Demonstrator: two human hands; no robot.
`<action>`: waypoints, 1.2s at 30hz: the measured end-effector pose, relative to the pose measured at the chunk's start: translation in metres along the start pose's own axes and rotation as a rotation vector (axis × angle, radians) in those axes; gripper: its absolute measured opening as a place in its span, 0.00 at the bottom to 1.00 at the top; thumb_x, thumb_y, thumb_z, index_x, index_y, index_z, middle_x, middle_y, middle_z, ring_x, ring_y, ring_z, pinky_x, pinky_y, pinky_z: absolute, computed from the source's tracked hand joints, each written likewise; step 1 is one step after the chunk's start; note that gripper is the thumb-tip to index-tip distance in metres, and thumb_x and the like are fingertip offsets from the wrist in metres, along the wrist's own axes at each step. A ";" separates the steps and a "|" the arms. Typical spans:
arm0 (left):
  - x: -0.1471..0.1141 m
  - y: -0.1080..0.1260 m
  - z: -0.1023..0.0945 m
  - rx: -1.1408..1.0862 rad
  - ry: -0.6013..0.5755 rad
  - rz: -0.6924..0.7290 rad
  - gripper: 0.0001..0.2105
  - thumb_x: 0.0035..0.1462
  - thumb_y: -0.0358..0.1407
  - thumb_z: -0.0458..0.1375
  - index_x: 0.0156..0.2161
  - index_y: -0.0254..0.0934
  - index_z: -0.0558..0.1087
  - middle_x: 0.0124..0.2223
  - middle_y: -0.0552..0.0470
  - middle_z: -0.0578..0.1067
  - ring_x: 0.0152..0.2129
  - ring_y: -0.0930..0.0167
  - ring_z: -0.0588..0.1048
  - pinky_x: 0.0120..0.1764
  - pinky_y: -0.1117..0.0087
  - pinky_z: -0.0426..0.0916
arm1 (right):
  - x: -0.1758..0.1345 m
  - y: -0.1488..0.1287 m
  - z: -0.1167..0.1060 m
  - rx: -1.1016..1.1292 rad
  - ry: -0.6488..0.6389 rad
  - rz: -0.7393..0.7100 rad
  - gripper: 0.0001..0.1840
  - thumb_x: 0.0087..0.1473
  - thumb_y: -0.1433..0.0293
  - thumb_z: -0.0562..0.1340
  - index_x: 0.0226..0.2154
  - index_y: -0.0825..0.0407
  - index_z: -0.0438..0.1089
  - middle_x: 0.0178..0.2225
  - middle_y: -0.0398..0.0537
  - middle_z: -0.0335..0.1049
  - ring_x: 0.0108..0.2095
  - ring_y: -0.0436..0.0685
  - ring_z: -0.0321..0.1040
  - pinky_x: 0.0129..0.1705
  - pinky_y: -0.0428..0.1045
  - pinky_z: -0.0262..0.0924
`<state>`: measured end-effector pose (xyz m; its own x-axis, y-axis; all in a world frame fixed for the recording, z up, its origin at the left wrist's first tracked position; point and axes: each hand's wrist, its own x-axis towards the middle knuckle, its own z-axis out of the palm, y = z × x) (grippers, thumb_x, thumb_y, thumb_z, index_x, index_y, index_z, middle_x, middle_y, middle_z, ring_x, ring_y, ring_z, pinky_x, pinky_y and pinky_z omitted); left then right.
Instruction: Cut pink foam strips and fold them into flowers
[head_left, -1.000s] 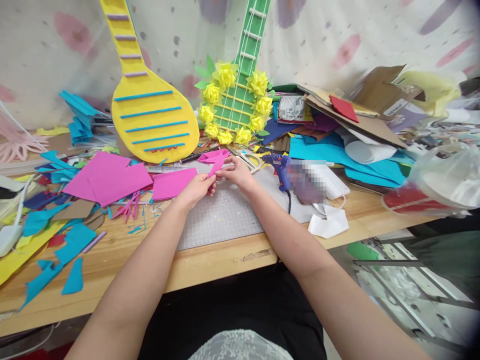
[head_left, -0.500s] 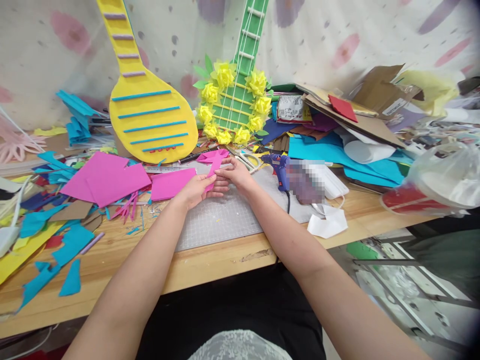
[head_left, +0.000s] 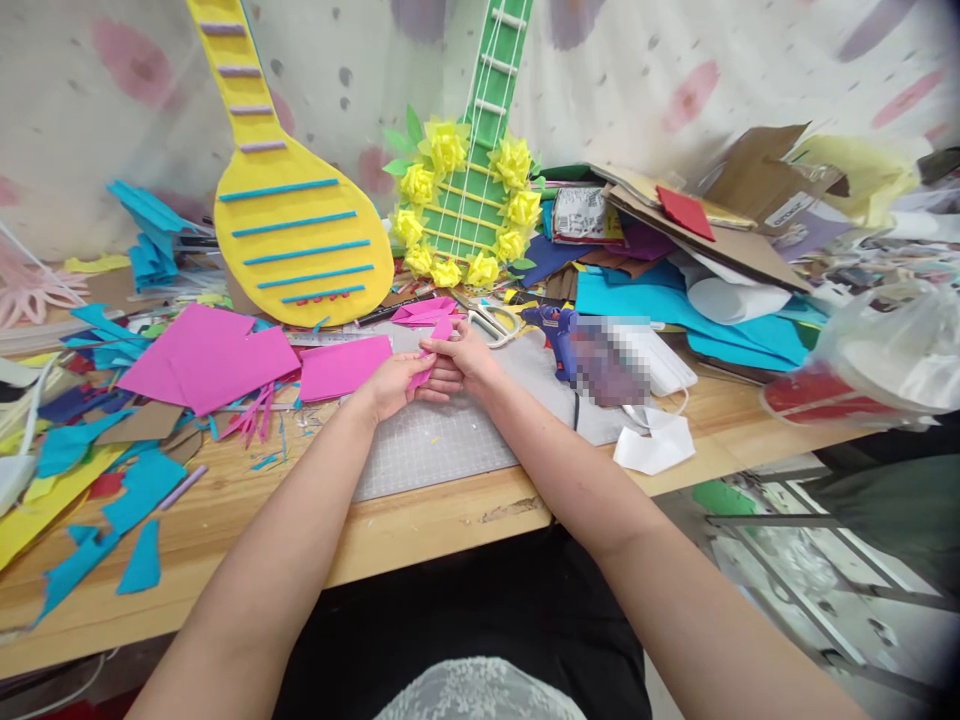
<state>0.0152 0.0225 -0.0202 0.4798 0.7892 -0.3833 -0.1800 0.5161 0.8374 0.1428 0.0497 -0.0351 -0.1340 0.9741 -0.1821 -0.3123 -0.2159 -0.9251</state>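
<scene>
A small strip of pink paper [head_left: 442,331] is pinched between my two hands above the grey cutting mat [head_left: 435,455]. My left hand [head_left: 401,385] grips its lower end. My right hand [head_left: 463,357] holds it from the other side, thumb and forefinger on the paper. My fingers partly hide the strip. Just behind lie more folded pink pieces [head_left: 422,311], with scissors [head_left: 496,326] to their right. A pink paper rectangle [head_left: 345,366] rests left of my left hand.
A yellow paper guitar [head_left: 304,235] and a green one [head_left: 469,215] with yellow flowers stand at the back. A blue glue gun [head_left: 556,335] lies right of my hands. Blue scraps [head_left: 146,490] litter the left; a plastic-wrapped cup [head_left: 862,365] stands right.
My right hand has shifted slightly on the pink strip, and less of the strip shows above the fingers. The view has moved a little.
</scene>
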 end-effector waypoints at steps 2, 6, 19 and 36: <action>-0.002 0.002 0.001 0.022 -0.011 -0.028 0.11 0.61 0.31 0.50 0.38 0.25 0.73 0.29 0.40 0.79 0.26 0.68 0.78 0.29 0.69 0.74 | 0.003 0.000 -0.002 0.023 0.025 0.013 0.28 0.32 0.71 0.71 0.36 0.49 0.57 0.22 0.33 0.65 0.21 0.46 0.64 0.24 0.43 0.60; -0.003 0.003 0.002 0.038 -0.009 -0.033 0.11 0.59 0.33 0.53 0.38 0.25 0.73 0.28 0.39 0.79 0.26 0.67 0.79 0.30 0.68 0.74 | 0.006 -0.001 -0.004 0.043 0.033 0.046 0.23 0.34 0.72 0.71 0.33 0.51 0.60 0.24 0.38 0.70 0.24 0.46 0.67 0.29 0.44 0.63; -0.007 0.007 0.004 0.094 0.019 -0.064 0.11 0.59 0.32 0.53 0.36 0.24 0.73 0.32 0.38 0.79 0.28 0.66 0.79 0.30 0.69 0.74 | -0.006 -0.016 -0.002 0.118 0.046 0.084 0.08 0.51 0.73 0.61 0.22 0.54 0.66 0.23 0.43 0.74 0.23 0.46 0.69 0.31 0.43 0.66; -0.008 0.007 0.003 0.123 -0.004 -0.097 0.11 0.60 0.33 0.52 0.35 0.26 0.74 0.34 0.36 0.79 0.29 0.66 0.79 0.32 0.68 0.74 | 0.000 -0.014 -0.002 -0.028 0.207 -0.031 0.11 0.53 0.70 0.57 0.22 0.53 0.66 0.19 0.42 0.72 0.22 0.49 0.69 0.31 0.45 0.67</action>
<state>0.0126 0.0190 -0.0104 0.4933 0.7361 -0.4634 -0.0262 0.5451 0.8380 0.1488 0.0529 -0.0227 0.0725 0.9739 -0.2151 -0.2870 -0.1862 -0.9397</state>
